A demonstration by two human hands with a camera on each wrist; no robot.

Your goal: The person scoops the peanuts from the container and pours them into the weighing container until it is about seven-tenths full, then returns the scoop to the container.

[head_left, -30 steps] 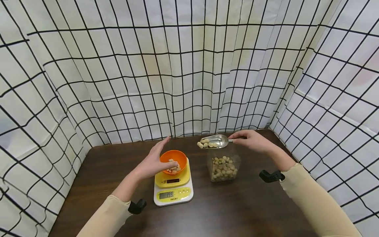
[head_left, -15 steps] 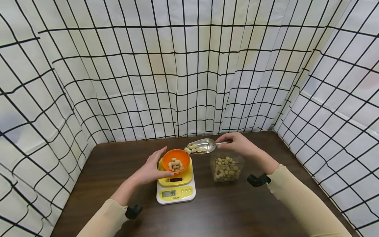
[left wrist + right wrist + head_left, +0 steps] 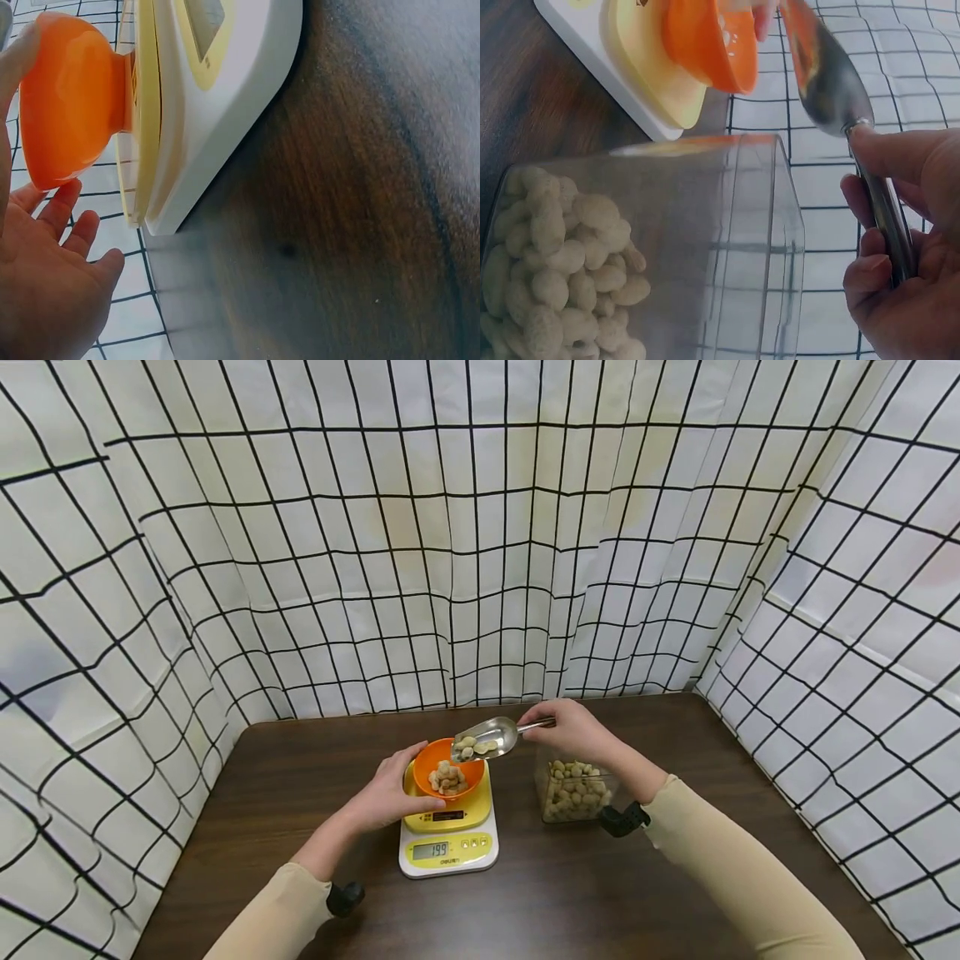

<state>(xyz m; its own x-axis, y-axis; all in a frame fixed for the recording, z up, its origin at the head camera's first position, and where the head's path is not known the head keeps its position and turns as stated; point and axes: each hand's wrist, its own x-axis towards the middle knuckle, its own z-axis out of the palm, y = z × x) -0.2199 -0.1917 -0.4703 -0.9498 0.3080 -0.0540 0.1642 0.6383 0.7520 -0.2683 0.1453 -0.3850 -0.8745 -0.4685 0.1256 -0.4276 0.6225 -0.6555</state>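
Peanuts go over the bowl — scoop tilted above the scale.
The right hand [image 3: 572, 729] grips a metal scoop [image 3: 486, 739] beside the orange bowl [image 3: 447, 767], which the left hand [image 3: 390, 793] steadies with relaxed fingers — the peanut container [image 3: 573, 789] sits below the right wrist.

Scale display reads 199

The kitchen scale [image 3: 448, 843] shows "199" on its small screen [image 3: 432, 850]; a brand mark beside it is too small to read.

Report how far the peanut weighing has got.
Done: the orange bowl on the yellow kitchen scale already holds some peanuts; display reads 199. In hand: the right hand tips the loaded metal scoop over it while the left hand steadies the bowl. Left: emptying the scoop; more remain in the clear plastic container.
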